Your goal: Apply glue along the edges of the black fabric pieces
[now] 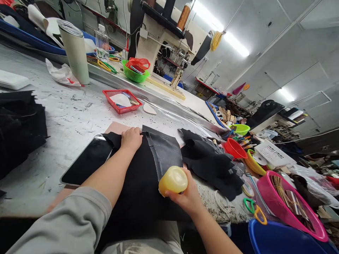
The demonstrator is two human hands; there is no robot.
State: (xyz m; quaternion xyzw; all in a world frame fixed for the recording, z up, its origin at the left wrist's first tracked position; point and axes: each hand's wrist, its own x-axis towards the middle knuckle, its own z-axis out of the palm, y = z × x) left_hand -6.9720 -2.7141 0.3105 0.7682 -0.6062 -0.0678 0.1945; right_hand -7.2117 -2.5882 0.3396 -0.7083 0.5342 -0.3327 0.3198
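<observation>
My right hand (189, 195) is wrapped round a yellowish plastic bottle (174, 179), tipped with its rounded base toward me; its other end is hidden. The bottle is over a raised seam strip on a black leather piece (168, 146). My left hand (131, 138) is closed at the far left edge of this black work, fingers bent and pressing the material; the fingertips are partly hidden. Matte black material (140, 190) spreads from the seam toward my lap. A dark-screened phone (87, 160) lies left of my left forearm.
More black pieces lie to the right (209, 165) and in a stack (21, 130) at far left. Beyond are a red basket (120, 110), a tumbler (75, 53) and a sewing machine (169, 46). Scissors (255, 211) and a pink basket (267, 188) sit at right.
</observation>
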